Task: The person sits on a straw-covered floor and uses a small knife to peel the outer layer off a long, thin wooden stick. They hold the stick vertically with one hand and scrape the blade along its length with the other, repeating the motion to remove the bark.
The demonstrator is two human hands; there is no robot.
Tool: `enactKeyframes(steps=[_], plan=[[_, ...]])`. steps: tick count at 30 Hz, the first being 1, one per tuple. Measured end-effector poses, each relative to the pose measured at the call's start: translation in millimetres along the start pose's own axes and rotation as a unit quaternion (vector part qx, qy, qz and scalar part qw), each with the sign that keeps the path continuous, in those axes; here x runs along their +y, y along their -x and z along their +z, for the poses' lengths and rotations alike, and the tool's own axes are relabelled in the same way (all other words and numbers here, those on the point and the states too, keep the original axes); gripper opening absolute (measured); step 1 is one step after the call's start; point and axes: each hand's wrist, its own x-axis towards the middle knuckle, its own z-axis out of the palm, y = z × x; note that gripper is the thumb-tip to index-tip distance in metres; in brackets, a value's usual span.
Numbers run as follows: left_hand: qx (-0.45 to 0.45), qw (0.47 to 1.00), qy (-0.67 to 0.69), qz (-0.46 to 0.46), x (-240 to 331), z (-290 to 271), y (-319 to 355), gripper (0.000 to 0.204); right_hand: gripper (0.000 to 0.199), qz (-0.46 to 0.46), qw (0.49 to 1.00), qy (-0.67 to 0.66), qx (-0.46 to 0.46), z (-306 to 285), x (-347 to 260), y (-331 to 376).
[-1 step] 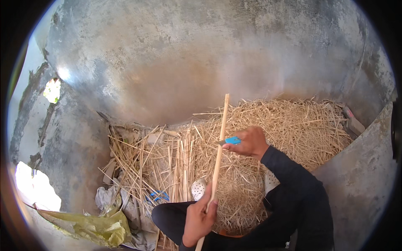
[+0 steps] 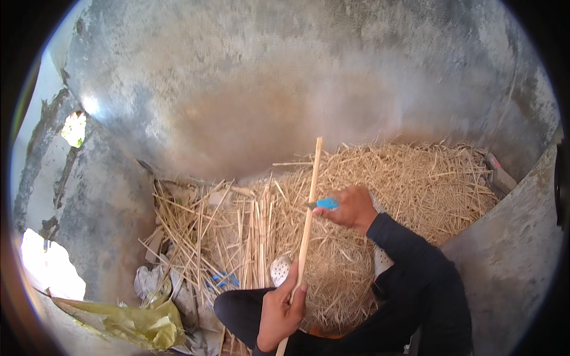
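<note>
My left hand (image 2: 280, 311) is clenched round the lower end of a long thin wooden stick (image 2: 307, 225), fingers (image 2: 295, 292) wrapped over it w/ the thumb side up. The stick runs nearly upright in the head view, tip leaning slightly right, standing over the straw pile (image 2: 409, 190). My right hand (image 2: 351, 209) is closed on a small blue-handled knife (image 2: 325, 203), blade end touching the stick approx. mid-length.

Handling, as I judge it: the stick looks light, stiff and dry, prob. smooth enough to twist in a loose grip, so a firm hold low down, as the left hand has it, seems right. It's thin, so hard side pressure from the blade could flex or snap it; bracing nearer the knife would steady it. The knife handle is short, needs a full closed grip, blade edge kept off the left hand.

Around: loose cut sticks (image 2: 237, 231) lie at left of the straw, a crumpled yellow-green bag (image 2: 130, 323) at lower left, grey concrete wall (image 2: 267, 89) behind.
</note>
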Motion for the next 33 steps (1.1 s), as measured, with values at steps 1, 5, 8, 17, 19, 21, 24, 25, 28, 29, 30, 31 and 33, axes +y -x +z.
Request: enactKeyframes(steps=[1, 5, 8, 17, 19, 21, 24, 25, 28, 29, 30, 31, 33], plan=[[0.005, 1.0, 0.009, 0.002, -3, 0, 0, 0.047, 0.077, 0.001, 1.0, -0.005, 0.0, 1, -4, 1], [0.014, 1.0, 0.026, 0.009, 6, 0, 10, 0.048, 0.077, -0.069, 0.998, -0.009, -0.008, -8, -25, 5], [-0.041, 0.999, -0.022, 0.016, 4, 2, 25, 0.043, 0.076, -0.001, 0.998, 0.055, 0.026, -5, 33, -9], [-0.04, 0.998, -0.002, -0.046, 20, -10, 60, 0.046, 0.074, 0.264, 0.954, 0.129, 0.055, -25, 119, -40], [0.032, 0.992, 0.085, -0.084, 6, -15, 35, 0.051, 0.073, 0.233, 0.972, 0.036, 0.013, -21, 90, -24], [0.01, 0.994, 0.103, -0.03, -14, -15, 21, 0.052, 0.072, 0.077, 0.996, -0.033, 0.016, -7, 35, -14], [0.015, 0.996, 0.088, -0.024, 0, -14, 11, 0.046, 0.073, -0.089, 0.996, -0.023, -0.006, -13, -33, 4], [0.012, 0.995, 0.092, -0.024, 2, -13, 12, 0.047, 0.073, -0.085, 0.996, -0.029, -0.013, -16, -40, 6], [-0.009, 0.992, 0.123, -0.04, 12, -7, 17, 0.048, 0.073, -0.001, 1.0, -0.021, -0.016, -23, -20, -8], [-0.006, 0.991, 0.125, -0.037, 11, -5, 16, 0.048, 0.074, 0.034, 0.999, -0.011, -0.01, -26, -10, -15], [-0.003, 0.991, 0.127, -0.035, 8, -4, 14, 0.048, 0.074, 0.024, 0.999, -0.021, 0.005, -24, -13, -13], [0.0, 0.991, 0.129, -0.032, 6, -3, 13, 0.048, 0.075, -0.024, 0.999, -0.027, 0.003, -22, -23, -1], [0.005, 0.992, 0.12, -0.028, 6, -5, 12, 0.047, 0.075, -0.124, 0.991, -0.043, 0.0, -22, -49, 13]])
